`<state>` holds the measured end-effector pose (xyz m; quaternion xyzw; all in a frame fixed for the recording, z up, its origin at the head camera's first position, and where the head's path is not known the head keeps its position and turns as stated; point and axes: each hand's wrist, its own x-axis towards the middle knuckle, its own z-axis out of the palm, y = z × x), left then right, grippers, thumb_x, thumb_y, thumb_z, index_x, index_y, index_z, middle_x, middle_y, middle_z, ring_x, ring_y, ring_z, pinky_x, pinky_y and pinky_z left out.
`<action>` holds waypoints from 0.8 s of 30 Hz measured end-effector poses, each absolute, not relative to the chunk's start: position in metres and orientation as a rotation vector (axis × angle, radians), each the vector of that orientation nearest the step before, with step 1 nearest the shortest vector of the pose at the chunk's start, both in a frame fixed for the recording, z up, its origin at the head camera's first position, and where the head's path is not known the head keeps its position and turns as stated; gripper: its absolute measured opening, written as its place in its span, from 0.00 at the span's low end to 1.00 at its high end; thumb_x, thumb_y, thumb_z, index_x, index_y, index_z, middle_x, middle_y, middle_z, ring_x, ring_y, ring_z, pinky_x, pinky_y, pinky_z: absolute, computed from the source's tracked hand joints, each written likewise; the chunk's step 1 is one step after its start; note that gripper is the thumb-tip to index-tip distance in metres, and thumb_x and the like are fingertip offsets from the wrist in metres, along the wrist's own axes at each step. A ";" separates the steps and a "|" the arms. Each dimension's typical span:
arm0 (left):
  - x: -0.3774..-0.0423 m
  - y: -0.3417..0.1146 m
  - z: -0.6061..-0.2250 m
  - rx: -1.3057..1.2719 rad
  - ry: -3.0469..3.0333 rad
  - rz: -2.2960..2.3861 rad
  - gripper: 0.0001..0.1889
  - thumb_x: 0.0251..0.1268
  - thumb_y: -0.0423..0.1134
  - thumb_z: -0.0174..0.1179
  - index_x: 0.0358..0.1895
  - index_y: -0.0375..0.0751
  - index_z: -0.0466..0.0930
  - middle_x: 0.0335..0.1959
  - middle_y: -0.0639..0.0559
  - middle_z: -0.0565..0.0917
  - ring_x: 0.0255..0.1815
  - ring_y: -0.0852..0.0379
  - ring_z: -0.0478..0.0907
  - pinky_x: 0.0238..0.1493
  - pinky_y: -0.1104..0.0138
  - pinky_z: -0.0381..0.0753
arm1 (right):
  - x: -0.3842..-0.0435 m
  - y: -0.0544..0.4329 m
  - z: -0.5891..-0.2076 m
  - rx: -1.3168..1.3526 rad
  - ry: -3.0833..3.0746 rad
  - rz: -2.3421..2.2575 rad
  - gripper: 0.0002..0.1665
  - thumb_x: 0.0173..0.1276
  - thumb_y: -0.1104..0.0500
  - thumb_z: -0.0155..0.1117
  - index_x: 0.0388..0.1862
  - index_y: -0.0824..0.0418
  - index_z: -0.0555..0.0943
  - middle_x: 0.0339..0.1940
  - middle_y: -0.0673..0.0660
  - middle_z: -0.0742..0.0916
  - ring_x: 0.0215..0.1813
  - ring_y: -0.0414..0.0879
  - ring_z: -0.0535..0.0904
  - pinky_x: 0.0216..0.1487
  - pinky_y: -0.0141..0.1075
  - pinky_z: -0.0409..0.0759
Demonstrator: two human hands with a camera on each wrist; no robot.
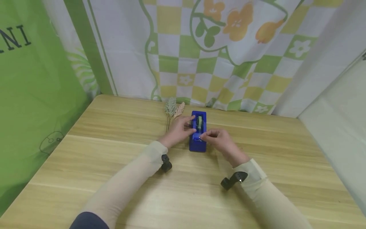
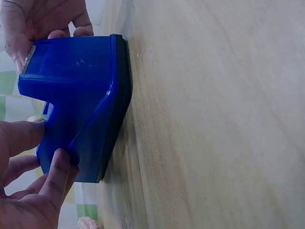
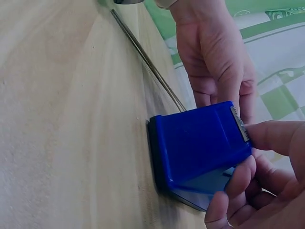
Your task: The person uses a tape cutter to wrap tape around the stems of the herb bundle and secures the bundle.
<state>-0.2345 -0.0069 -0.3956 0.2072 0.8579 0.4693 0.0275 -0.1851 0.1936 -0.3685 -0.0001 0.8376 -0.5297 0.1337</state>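
Observation:
A blue tape dispenser (image 1: pixel 198 146) with a dark base stands upright on the wooden table, a pale tape roll (image 1: pixel 199 122) in its well. My left hand (image 1: pixel 178 131) grips its left side toward the back, with thumb and fingers against the body in the left wrist view. At the front end, my right hand (image 1: pixel 222 142) pinches the tape by the toothed metal cutter (image 3: pixel 239 124); thumb and index finger lie right at the teeth. The tape's end is mostly hidden by these fingers.
Two artificial sprigs, one grey-green (image 1: pixel 170 107) and one pink (image 1: pixel 179 109), lie left of the dispenser with thin stems (image 3: pixel 147 59) toward me. Behind the table (image 1: pixel 183 197) hangs a patterned curtain (image 1: pixel 197 63); a green cloth (image 1: pixel 37 95) hangs at the left.

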 end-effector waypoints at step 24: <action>-0.229 -0.003 -0.391 0.548 2.595 1.508 0.32 0.72 0.34 0.67 0.77 0.41 0.70 0.71 0.34 0.75 0.64 0.40 0.83 0.63 0.55 0.85 | -0.185 0.201 -0.364 0.120 2.106 -1.831 0.11 0.78 0.58 0.65 0.32 0.51 0.86 0.28 0.40 0.87 0.30 0.36 0.72 0.34 0.28 0.69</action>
